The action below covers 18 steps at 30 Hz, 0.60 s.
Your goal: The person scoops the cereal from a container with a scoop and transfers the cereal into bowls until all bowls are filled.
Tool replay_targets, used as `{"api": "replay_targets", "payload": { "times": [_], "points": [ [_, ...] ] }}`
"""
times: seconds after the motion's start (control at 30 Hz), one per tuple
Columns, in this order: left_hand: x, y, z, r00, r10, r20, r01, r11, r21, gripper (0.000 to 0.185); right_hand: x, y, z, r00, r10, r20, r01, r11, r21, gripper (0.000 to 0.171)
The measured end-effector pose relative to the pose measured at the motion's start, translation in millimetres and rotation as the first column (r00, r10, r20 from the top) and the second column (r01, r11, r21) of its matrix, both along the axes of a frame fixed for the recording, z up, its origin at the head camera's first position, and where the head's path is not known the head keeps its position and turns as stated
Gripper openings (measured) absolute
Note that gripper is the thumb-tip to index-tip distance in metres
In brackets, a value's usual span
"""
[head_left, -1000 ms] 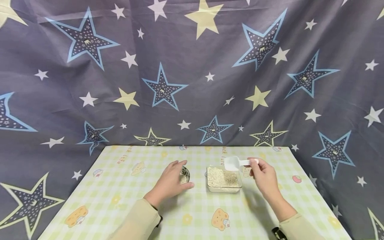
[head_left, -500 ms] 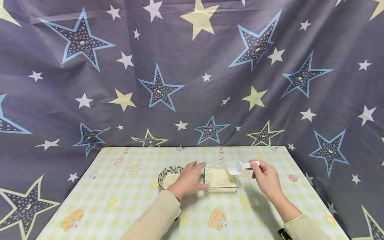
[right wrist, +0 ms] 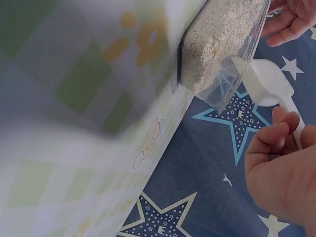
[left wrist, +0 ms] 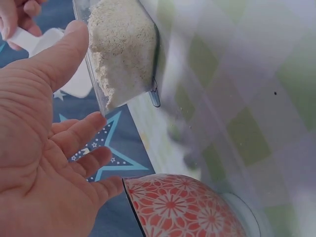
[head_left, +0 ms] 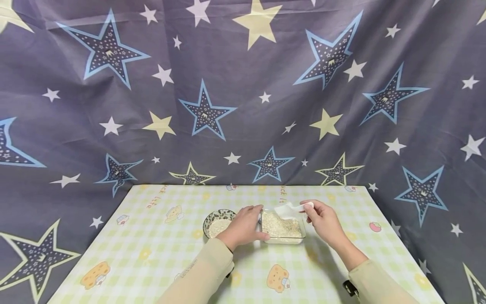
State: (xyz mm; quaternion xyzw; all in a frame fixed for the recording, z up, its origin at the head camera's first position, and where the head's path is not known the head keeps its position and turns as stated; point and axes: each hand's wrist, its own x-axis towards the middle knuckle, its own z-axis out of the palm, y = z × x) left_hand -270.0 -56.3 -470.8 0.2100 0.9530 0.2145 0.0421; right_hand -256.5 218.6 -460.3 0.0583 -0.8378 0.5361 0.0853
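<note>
Behind your work hangs a dark grey cloth (head_left: 243,105) printed with blue, white and pale yellow stars, filling the upper two thirds of the head view. Below it lies a table (head_left: 152,253) covered in a light green and yellow check with small cartoon figures.

Left of centre in the head view stands a small patterned bowl (head_left: 217,221), dark-rimmed with pale grain inside; the left wrist view shows its outer wall in a red and white flower pattern.

Just right of the bowl, your left hand (head_left: 244,226) rests against the left wall of the clear container (head_left: 282,230), thumb along its near left corner. The fingers lie nearly straight and loosely spread in the left wrist view, so the hand steadies the wall and does not clasp it.

That container sits at the centre of the table, a shallow rectangular box with see-through walls. It holds a bed of fine, off-white flaky grain, heaped unevenly.

Over the container's far right edge, your right hand (head_left: 322,219) pinches the handle of a white plastic scoop (head_left: 287,209) between thumb and curled fingers. Its cup points left and tilts down to the grain at the container's far rim; whether it touches the grain cannot be told.
</note>
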Motion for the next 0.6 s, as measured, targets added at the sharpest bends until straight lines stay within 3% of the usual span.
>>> {"api": "replay_targets", "payload": {
  "times": [0.17,0.27,0.47,0.6],
  "points": [
    [0.0,2.1,-3.0,1.0,-0.008,-0.005,0.008,1.0,-0.006,0.108,-9.4,-2.4,-1.7,0.995,0.098,-0.007,-0.097,0.993,0.072,0.023],
    [-0.3,2.7,-4.5,1.0,-0.007,-0.006,0.007,1.0,-0.001,0.109,-15.4,-2.2,-2.5,0.982,0.183,-0.051,-0.173,0.973,0.155,0.02],
    [-0.9,2.4,-4.2,1.0,0.006,0.008,-0.006,1.0,0.017,0.111,-16.6,2.2,3.8,0.921,0.356,-0.156,-0.277,0.882,0.381,0.016],
    [-1.8,2.3,-2.4,1.0,0.013,0.007,-0.013,1.0,0.001,0.111,-12.4,7.3,8.5,0.889,0.421,-0.182,-0.304,0.838,0.454,0.012]
  ]
}}
